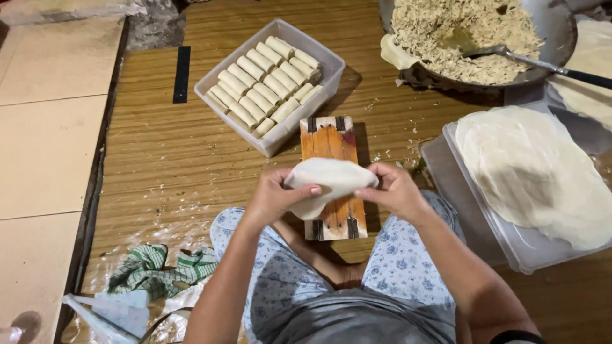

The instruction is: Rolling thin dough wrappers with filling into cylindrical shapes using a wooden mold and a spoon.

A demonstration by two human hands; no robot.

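Note:
My left hand (275, 194) and my right hand (394, 189) both grip a pale, folded dough wrapper (328, 179), held just above a small orange wooden board (328, 143) on the floor in front of my knees. The left thumb lies across the wrapper's lower left edge, while the right fingers pinch its right end. A clear plastic tub (325, 60) behind the board holds several finished white rolls (268, 86) laid in rows.
A stack of round thin wrappers (532, 172) lies on a clear lid (459, 204) at right. A big metal pan (554, 60) of shredded filling with a spoon (529, 60) sits far right. A green checked cloth (156, 267) lies near left.

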